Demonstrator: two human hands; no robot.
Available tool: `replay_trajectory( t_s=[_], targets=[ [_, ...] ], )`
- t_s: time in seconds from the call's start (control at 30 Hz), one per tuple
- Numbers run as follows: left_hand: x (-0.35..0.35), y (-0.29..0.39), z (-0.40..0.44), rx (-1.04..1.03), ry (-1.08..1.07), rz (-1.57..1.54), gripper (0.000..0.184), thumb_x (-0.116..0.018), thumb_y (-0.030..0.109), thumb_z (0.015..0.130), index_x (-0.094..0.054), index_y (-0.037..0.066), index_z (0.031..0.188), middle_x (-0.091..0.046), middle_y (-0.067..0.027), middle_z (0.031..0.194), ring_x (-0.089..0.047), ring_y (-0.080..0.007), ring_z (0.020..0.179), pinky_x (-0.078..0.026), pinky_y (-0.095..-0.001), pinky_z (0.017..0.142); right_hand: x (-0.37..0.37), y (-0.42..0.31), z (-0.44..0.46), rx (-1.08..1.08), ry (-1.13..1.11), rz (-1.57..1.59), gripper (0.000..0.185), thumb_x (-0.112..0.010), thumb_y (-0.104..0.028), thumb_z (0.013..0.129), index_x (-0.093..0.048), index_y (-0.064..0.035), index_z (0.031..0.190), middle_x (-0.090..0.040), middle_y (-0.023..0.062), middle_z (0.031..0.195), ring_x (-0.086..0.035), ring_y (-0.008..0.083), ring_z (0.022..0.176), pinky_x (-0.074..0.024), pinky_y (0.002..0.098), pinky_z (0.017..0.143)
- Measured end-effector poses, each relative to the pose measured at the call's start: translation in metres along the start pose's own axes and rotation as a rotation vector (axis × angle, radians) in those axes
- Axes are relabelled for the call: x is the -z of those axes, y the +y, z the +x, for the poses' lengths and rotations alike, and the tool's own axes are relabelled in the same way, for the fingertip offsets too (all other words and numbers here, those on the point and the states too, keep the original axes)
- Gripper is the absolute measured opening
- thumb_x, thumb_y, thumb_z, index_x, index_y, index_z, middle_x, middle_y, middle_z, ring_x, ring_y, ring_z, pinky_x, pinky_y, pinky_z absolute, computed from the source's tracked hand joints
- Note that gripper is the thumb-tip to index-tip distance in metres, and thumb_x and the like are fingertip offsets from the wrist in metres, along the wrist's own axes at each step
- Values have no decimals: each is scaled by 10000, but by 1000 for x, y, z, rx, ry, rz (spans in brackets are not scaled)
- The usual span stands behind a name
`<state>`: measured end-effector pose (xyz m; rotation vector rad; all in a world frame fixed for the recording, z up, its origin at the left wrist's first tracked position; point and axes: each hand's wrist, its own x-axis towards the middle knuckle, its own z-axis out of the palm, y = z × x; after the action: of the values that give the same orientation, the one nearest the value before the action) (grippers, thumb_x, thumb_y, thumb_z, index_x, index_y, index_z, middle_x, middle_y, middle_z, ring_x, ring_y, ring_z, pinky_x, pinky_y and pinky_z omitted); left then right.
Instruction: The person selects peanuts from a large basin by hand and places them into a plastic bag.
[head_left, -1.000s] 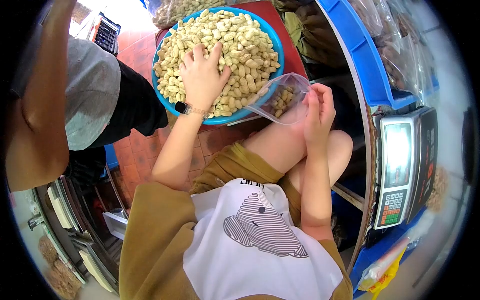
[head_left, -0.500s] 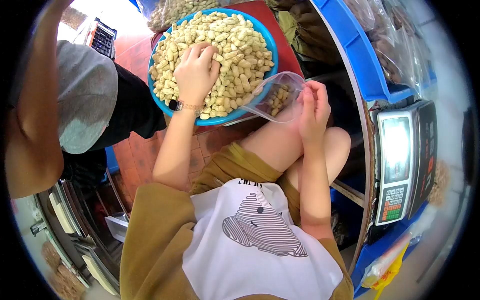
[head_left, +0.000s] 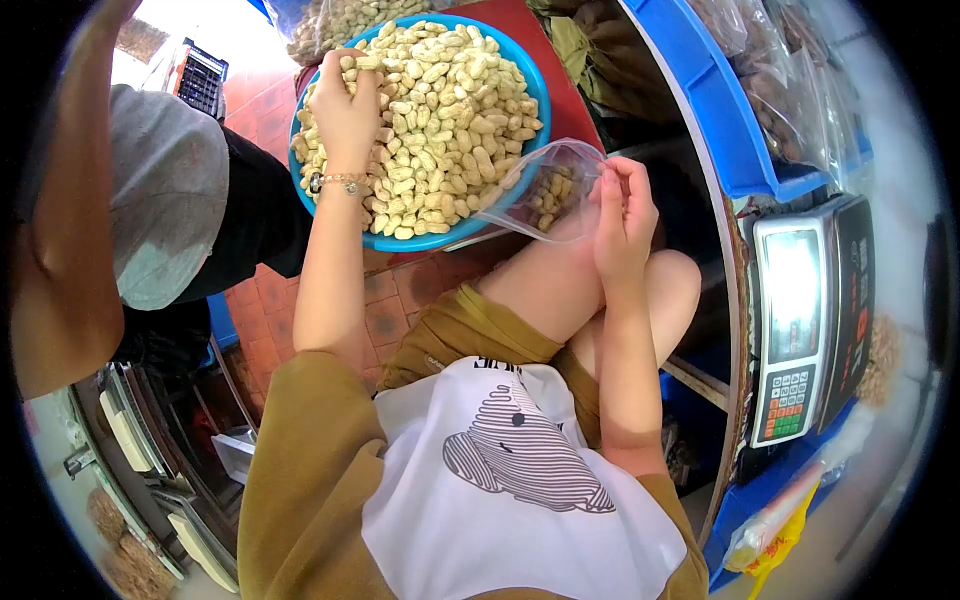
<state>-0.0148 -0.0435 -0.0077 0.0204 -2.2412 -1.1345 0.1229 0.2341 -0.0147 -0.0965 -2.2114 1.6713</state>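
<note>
A blue basin [head_left: 546,95] is heaped with unshelled peanuts [head_left: 450,130]. At its left side my left hand [head_left: 345,110] is curled around some peanuts, with a few visible between thumb and fingers; a bracelet circles that wrist. My right hand [head_left: 625,210] pinches the rim of a clear plastic bag [head_left: 575,222] over my thigh. The bag's mouth is spread open and leans toward the basin's lower right edge. Several peanuts lie inside the bag.
A red surface [head_left: 530,30] lies under the basin. On the right stand a digital scale [head_left: 795,320] and a blue tray [head_left: 735,150] with bagged goods. Another person's arm [head_left: 70,230] and dark-clad leg are close on the left. A large bag of peanuts [head_left: 350,25] is behind the basin.
My left hand has moved left and up across the heap, its wrist turned, and peanuts now show in its fingers. My right hand and the bag have barely moved.
</note>
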Motion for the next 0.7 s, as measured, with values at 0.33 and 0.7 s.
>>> replay_trajectory(
  t_s=[0.33,0.7],
  targets=[
    [-13,26,-3,220,25,-485,128,-553,69,881,-624,43,985,-676,-93,839,-633,-126,619,-518,-262,497,-2,4,0,73,69,-76,123,-582,-158,943,-620,-41,957,-601,45,717,-555,99,624,-445,238,588],
    [-30,131,-76,600,-43,-1184,167,-447,-15,857,-525,31,998,-594,-121,864,-553,-181,633,-530,-338,515,-4,-1,-1,132,43,-37,115,-608,-105,929,-592,-36,1019,-589,34,696,-517,66,579,-397,221,527]
  ],
)
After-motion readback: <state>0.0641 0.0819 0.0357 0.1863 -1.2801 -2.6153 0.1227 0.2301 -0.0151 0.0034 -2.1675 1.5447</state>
